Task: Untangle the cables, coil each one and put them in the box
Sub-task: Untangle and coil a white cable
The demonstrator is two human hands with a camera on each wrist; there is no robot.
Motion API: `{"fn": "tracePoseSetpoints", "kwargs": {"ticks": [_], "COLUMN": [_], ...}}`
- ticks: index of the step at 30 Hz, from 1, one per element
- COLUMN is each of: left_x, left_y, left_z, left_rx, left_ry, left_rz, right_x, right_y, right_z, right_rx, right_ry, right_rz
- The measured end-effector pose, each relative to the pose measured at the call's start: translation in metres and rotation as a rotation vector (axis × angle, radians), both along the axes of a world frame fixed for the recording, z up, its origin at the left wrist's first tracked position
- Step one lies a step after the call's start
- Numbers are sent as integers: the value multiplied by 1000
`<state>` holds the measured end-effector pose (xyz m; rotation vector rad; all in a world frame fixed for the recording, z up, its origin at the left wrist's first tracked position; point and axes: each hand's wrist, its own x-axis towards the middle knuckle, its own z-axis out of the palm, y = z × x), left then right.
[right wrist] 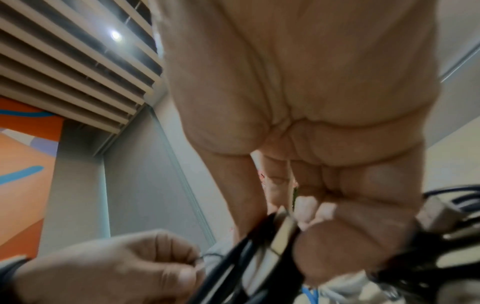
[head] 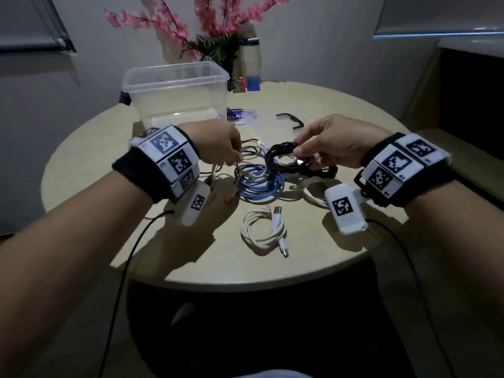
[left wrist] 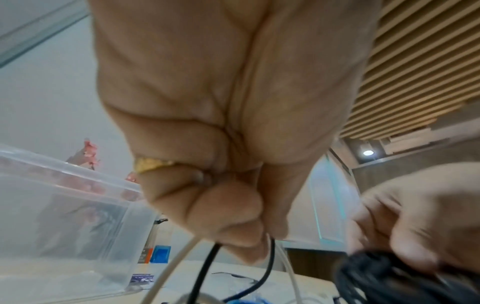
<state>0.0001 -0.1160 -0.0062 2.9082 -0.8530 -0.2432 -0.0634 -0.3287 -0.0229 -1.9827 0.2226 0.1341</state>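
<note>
Right hand [head: 330, 144] grips black coil [head: 283, 159]; left hand [head: 218, 143] pinches loose cable strands [left wrist: 207, 267].

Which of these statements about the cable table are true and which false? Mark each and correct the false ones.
1. The right hand holds a coiled black cable. True.
2. The white cable lies inside the box. False: it lies coiled on the table, near the front edge.
3. The left hand pinches thin cable strands. True.
4. The blue cable is in the right hand. False: it lies on the table between the hands.
5. The box has its lid on. False: it stands open.
</note>
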Motion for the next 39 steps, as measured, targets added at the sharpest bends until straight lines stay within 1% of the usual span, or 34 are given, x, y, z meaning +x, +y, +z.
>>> {"fn": "tracePoseSetpoints", "kwargs": {"ticks": [1,2,5,8,12,15,18,20,21,23,24,27,28,30,34,39], "left_x": [0,2,9,9,3,3,0,-4,-5,-6,-7,-10,-11,-14,-16,-12], "left_y": [1,2,6,6,2,2,3,4,5,7,9,12,13,16,25,37], "left_z": [1,2,9,18,24,25,24,21,20,18,18,20,21,24,26,24], "left_rx": [-14,-65,-389,-630,-883,-1033,-1010,-962,-944,-920,-904,-853,-847,-859,-917,-932], "left_ry": [-10,-15,63,32,-53,-51,5,54,75,84,76,74,79,77,90,100], "left_rz": [1,14,129,179,191,175,112,56,36,9,-1,-51,-64,-77,-73,-24], "right_x": [-3,-7,-16,-19,-19,-17,-17,-15,-14,-9,-8,-6,-6,-4,4,6], "right_y": [1,1,3,8,15,18,19,20,20,18,18,23,26,31,31,31], "right_z": [-1,-1,-3,-6,-10,-9,-3,4,7,14,18,25,26,28,23,25], "right_rx": [-31,-65,-191,-257,-329,-394,-488,-515,-477,-323,-238,-86,-71,-79,-83,-79], "right_ry": [28,58,139,184,158,98,30,-94,-167,-303,-350,-446,-472,-499,-491,-478], "right_rz": [25,50,159,225,232,214,201,118,46,-83,-87,61,93,90,46,102]}}
